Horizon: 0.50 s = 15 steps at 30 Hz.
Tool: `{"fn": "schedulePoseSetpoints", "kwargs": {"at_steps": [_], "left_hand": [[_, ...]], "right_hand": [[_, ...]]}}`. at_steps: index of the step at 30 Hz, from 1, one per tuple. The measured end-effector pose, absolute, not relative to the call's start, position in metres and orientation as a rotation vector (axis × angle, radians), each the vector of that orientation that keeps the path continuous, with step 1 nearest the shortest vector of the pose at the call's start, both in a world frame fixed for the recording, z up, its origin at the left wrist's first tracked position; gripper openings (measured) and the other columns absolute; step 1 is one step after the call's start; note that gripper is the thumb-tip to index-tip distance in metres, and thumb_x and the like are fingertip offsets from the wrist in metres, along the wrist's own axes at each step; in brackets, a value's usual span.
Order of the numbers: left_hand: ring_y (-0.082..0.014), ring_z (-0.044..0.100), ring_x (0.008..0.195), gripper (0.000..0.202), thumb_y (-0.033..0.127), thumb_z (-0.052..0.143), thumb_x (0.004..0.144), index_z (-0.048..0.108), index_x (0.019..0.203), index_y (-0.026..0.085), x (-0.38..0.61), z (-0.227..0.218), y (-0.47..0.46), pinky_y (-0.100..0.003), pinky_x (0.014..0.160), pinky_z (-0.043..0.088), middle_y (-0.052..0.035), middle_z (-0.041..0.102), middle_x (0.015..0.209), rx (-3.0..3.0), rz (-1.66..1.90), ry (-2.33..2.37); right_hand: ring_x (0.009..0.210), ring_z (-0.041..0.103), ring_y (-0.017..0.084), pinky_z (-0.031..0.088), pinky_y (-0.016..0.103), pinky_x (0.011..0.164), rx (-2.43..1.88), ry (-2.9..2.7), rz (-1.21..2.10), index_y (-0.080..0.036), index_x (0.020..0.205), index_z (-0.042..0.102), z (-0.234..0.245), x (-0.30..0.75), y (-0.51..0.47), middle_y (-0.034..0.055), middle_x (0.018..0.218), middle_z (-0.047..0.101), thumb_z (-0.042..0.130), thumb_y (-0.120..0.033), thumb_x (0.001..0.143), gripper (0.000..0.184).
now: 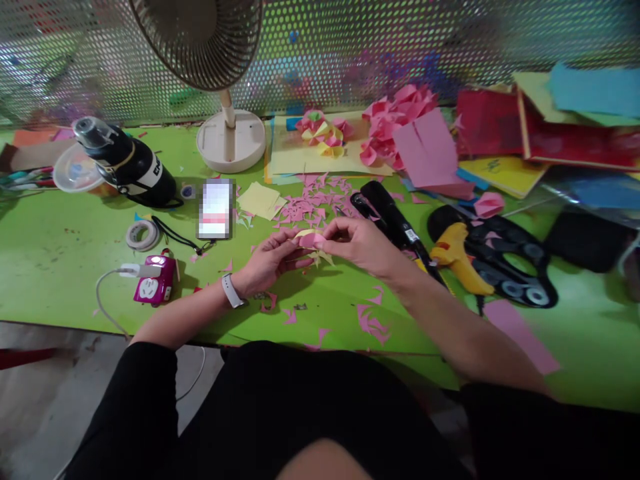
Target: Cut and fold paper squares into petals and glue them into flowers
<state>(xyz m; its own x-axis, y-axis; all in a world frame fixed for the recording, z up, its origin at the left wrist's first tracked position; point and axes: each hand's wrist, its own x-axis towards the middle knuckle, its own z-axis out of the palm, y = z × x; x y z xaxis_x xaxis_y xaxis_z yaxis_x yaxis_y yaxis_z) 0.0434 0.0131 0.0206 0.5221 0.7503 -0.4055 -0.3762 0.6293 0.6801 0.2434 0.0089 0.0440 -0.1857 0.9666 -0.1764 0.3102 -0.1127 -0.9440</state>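
Between my two hands is a small pink and yellow paper piece (pixel 311 239) with rounded edges. My left hand (pixel 274 257), with a pale watch band at the wrist, pinches its left side. The fingertips of my right hand (pixel 350 241) close on its right side. Yellow paper scraps (pixel 323 258) lie just below the fingers. Beyond my hands many pink paper offcuts (pixel 315 203) are strewn over the green table (pixel 200 300). A stack of yellow paper squares (pixel 261 201) sits to their left.
A fan (pixel 231 140) stands at the back, near a pile of pink paper flowers (pixel 400 110). At left are a phone (pixel 215 209), a black bottle (pixel 133 163), a tape roll (pixel 143 235) and a purple power adapter (pixel 155 280). A yellow glue gun (pixel 463 257) lies right.
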Motion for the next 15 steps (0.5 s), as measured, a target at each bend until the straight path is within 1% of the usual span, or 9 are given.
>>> {"fn": "schedulePoseSetpoints", "kwargs": {"at_steps": [3, 7, 15], "left_hand": [[-0.0136, 0.072, 0.090, 0.014, 0.018, 0.066, 0.089, 0.067, 0.103, 0.016, 0.0434, 0.0208, 0.0130, -0.032, 0.091, 0.058, -0.0048, 0.072, 0.103, 0.579, 0.724, 0.752], [-0.0138, 0.072, 0.089, 0.012, 0.017, 0.067, 0.088, 0.067, 0.100, 0.016, 0.0437, 0.0204, 0.0128, -0.033, 0.092, 0.058, -0.0035, 0.072, 0.101, 0.571, 0.731, 0.748], [-0.0132, 0.071, 0.088, 0.012, 0.017, 0.068, 0.088, 0.068, 0.100, 0.016, 0.0428, 0.0182, 0.0132, -0.030, 0.084, 0.060, -0.0026, 0.072, 0.099, 0.576, 0.726, 0.722]], "right_hand": [[0.059, 0.052, 0.013, 0.041, 0.029, 0.054, -1.440, -1.524, 1.327, -0.019, 0.072, 0.062, 0.0417, 0.2441, 0.0095, 0.0002, 0.067, 0.061, 0.076, -0.039, 0.071, 0.025], [0.059, 0.053, 0.014, 0.041, 0.029, 0.055, -1.439, -1.539, 1.324, -0.020, 0.072, 0.061, 0.0381, 0.2458, 0.0099, 0.0001, 0.067, 0.061, 0.075, -0.041, 0.073, 0.025], [0.055, 0.049, 0.013, 0.038, 0.029, 0.052, -1.458, -1.531, 1.343, -0.021, 0.070, 0.058, 0.0397, 0.2456, 0.0087, -0.0010, 0.065, 0.059, 0.073, -0.039, 0.074, 0.023]]}}
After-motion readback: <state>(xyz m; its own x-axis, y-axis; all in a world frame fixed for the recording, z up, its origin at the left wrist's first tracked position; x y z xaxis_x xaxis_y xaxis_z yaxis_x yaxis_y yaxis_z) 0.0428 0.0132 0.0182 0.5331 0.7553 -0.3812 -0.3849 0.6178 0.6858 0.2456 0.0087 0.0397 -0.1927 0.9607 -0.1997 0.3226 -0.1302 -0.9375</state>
